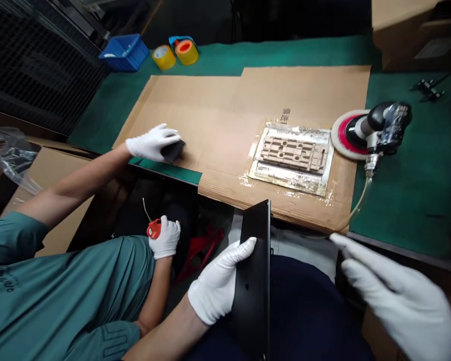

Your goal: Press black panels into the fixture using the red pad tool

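My left hand (221, 283), in a white glove, grips a thin black panel (252, 281) by its left side. The panel stands nearly upright, edge toward me, above my lap and in front of the table edge. My right hand (402, 301), also gloved, is at the lower right, apart from the panel. Its thumb and forefinger come together near the tips; a small greyish patch shows between them, too unclear to name. Beyond the panel, a metal plate (257, 168) carrying a brown slotted block (293, 154) is taped onto the cardboard sheet (210, 115).
A pad sander (361, 133) with a hose lies right of the plate. At left, a co-worker's gloved hand (154, 142) holds a dark piece; the other grips an orange blow gun (154, 229). Tape rolls (164, 57) and a blue bin (124, 52) stand behind.
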Tool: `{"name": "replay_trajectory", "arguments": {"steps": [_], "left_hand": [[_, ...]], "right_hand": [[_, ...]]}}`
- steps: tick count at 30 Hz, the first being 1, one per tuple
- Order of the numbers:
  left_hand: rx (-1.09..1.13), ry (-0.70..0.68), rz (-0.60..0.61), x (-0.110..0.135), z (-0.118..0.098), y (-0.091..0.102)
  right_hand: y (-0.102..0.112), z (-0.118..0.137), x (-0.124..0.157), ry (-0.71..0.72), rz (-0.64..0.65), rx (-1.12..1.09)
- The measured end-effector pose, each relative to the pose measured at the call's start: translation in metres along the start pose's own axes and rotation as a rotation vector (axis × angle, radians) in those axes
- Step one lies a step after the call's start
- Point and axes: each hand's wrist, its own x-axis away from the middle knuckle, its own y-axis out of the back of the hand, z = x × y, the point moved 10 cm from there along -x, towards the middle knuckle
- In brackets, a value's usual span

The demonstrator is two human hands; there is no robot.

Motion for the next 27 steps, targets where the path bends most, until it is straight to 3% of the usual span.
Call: {"name": "replay_trajectory", "arguments": {"steps": [3, 5, 9, 27], "left_hand": [[-0.020, -0.005, -0.022, 0.010, 0.007, 0.002], [-0.029, -0.007, -0.064, 0.014, 0.009, 0.004], [-0.023, -0.015, -0.137, 0.018, 0.009, 0.006], [-0.054, -0.021, -0.071, 0.021, 0.010, -0.003]], "right_hand": [[-0.027, 0.076, 0.019, 0.342, 0.058, -0.118], [-0.040, 0.095, 0.023, 0.421, 0.098, -0.149], [-0.057, 0.099, 0.027, 0.434, 0.150, -0.198], [-0.069, 0.107, 0.029, 0.432, 0.186, -0.237]]}}
